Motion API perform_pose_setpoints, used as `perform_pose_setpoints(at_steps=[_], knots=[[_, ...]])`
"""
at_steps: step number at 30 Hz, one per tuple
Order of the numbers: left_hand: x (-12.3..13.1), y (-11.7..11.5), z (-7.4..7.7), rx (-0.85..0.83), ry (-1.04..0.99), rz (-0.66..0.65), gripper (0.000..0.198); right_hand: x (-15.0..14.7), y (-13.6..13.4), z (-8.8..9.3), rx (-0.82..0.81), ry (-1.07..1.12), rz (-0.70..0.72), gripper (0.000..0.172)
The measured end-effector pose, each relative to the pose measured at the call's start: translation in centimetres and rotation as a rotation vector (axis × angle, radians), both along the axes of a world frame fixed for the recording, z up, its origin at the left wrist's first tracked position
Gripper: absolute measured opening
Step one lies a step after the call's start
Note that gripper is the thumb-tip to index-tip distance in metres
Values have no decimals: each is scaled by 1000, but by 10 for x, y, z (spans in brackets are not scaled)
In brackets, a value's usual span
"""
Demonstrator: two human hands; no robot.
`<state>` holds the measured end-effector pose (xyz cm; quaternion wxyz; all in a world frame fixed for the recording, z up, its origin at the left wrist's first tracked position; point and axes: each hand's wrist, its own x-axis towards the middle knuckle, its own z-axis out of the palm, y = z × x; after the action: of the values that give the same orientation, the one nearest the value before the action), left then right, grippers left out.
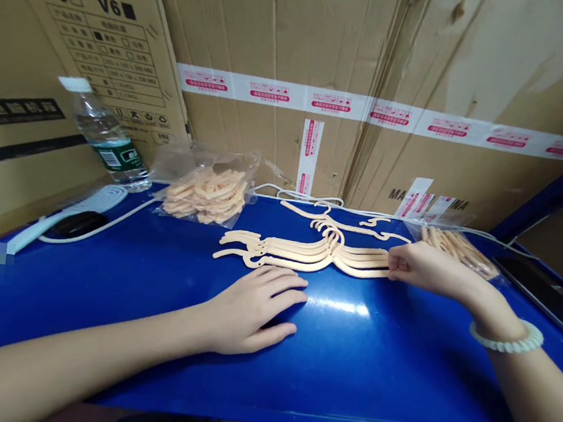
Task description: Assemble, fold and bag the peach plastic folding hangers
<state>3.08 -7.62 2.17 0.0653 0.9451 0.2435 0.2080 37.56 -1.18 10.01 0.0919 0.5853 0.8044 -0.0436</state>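
Note:
Several beige plastic clothes hangers (296,264) lie overlapped in a row on the blue table (171,347), hooks pointing away from me. My right hand (421,266) has its fingers closed at their right ends, which it partly hides. Just in front of their left half, my left hand (261,306) rests palm down with its fingers spread, holding nothing. Behind the row lies a separate beige hanger (306,212), with a small loose beige piece (375,221) beside it.
A clear bag of beige pieces (207,193) sits at the back left, near a water bottle (111,136). Another bag of beige pieces (458,250) and a dark flat device (549,293) are at right. White cable and cardboard boxes (280,29) line the back.

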Motion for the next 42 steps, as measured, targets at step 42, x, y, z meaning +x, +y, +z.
perform_pose_setpoints(at_steps=[42], knots=[[0,2,-1,2,-33,-11,35,12,10,3,65,-73,-89,20]])
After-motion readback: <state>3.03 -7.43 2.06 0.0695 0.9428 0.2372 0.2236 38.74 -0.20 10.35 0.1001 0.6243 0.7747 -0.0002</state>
